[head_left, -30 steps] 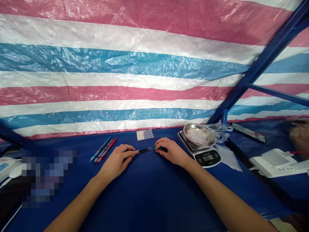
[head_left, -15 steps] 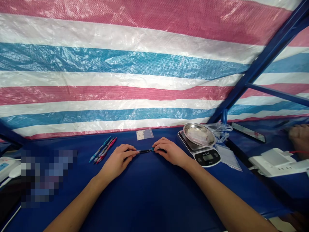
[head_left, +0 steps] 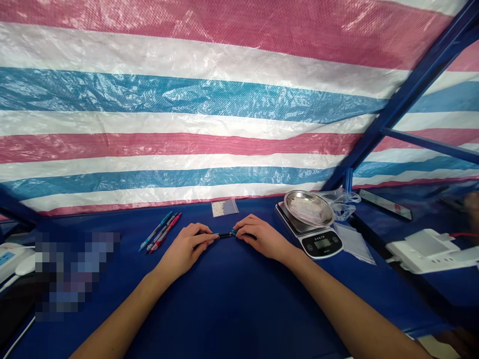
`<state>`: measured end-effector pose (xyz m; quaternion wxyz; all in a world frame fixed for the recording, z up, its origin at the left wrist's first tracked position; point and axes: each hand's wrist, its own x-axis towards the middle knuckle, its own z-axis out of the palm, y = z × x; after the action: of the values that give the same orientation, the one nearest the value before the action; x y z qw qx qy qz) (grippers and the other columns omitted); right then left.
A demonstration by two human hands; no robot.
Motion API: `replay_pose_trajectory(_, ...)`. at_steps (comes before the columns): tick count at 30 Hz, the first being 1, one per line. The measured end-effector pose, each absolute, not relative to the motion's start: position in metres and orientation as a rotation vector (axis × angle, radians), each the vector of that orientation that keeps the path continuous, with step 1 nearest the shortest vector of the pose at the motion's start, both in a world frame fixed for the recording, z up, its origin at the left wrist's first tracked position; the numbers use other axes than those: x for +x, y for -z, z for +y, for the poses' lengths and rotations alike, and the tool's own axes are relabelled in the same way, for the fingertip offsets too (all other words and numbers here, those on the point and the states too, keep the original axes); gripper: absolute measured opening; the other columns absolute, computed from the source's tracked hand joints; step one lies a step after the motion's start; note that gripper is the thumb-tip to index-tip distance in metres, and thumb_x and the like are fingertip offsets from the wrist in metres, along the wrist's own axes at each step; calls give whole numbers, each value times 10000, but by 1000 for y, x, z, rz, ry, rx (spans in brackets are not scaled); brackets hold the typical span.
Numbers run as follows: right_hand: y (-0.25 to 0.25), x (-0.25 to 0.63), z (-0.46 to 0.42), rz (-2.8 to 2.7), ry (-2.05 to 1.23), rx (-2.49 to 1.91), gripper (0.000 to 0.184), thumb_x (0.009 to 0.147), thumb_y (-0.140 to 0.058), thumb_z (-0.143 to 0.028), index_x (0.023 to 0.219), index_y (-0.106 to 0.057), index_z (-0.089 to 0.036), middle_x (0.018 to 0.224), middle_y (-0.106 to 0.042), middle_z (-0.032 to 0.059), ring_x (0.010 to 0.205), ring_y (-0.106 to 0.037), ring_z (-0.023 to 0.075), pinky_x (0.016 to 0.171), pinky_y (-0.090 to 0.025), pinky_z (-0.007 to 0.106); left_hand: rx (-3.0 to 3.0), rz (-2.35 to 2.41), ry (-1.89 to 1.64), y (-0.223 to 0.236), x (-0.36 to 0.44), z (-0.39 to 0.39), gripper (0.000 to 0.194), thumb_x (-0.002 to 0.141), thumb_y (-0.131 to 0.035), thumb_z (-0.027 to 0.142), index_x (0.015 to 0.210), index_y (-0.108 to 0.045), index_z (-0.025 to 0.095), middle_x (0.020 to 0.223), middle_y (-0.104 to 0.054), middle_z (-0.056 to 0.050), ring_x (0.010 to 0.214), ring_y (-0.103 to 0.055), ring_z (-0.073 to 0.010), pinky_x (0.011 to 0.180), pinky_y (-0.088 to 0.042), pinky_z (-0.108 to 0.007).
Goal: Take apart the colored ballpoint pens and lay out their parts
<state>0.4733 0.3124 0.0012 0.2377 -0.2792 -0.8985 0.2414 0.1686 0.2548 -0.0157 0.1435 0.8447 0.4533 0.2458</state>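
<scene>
Left hand (head_left: 186, 248) pinching a dark pen (head_left: 225, 235), right hand (head_left: 263, 237) holding its blue end (head_left: 234, 233)

bright glare on striped sheeting (head_left: 187, 97), dim blue tabletop (head_left: 232, 294), blurred right edge

Perhaps 3 pens (head_left: 161, 232), left of scale (head_left: 322, 244).

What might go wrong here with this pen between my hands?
Your left hand and right hand hold the black pen near its ends; it might slip. The loose pens near the left hand could get swept aside. The right wrist is close to the digital scale and might bump it.
</scene>
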Motion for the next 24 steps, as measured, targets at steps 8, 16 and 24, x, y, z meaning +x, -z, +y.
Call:
replay_pose_trajectory(8, 9, 471, 315, -2396, -695, -777, 153, 1011, -683, -177, 1063, -804, -255, 1240, -755, 60, 1200, -666, 229, 1080, -542, 426, 2474, 1284, -658, 12, 172, 252, 383, 1118, -458, 292, 1410, -700, 342, 1333, -660, -90, 1179, -612, -264, 1087, -477, -481)
replay_pose_trajectory(16, 12, 474, 317, -2366, -619, -857, 103, 979, -740, -209, 1067, -785, -238, 1268, -712, 87, 1198, -659, 242, 1109, -524, 460, 2438, 1314, -618, 9, 173, 249, 388, 1126, -452, 310, 1450, -664, 333, 1297, -630, -91, 1150, -612, -243, 1074, -483, -441)
replay_pose_trajectory(24, 12, 473, 316, -2381, -625, -831, 145, 1003, -675, -154, 1057, -780, -238, 1244, -730, 81, 1190, -662, 235, 1092, -532, 457, 2471, 1299, -641, 10, 172, 250, 394, 1112, -476, 290, 1449, -672, 350, 1273, -635, -91, 1101, -608, -244, 1007, -521, -417)
